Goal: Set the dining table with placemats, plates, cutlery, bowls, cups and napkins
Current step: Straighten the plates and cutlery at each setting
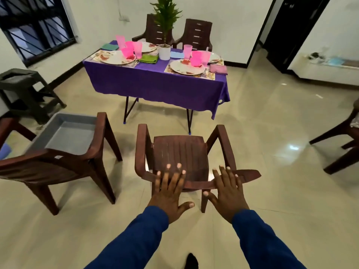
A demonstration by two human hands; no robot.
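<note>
Both hands are spread flat, fingers straight and apart, gripping nothing: the left hand [168,193] and right hand [227,193] hover over the curved back rail of a brown moulded-plastic chair [180,152] with a ribbed seat; whether they touch it I cannot tell. Well beyond, the folding table [155,82] under a smooth purple cloth is laid: patterned placemats [169,69] beneath round floral plates [186,67], translucent pink cups [187,51] and pink bowls [195,61], folded cloth napkins in green [148,59], blue and mauve. A white pot with a leafy plant [164,51] stands mid-table. To the left a second brown chair carries a grey rectangular tub [66,133] on glossy floor tiles
</note>
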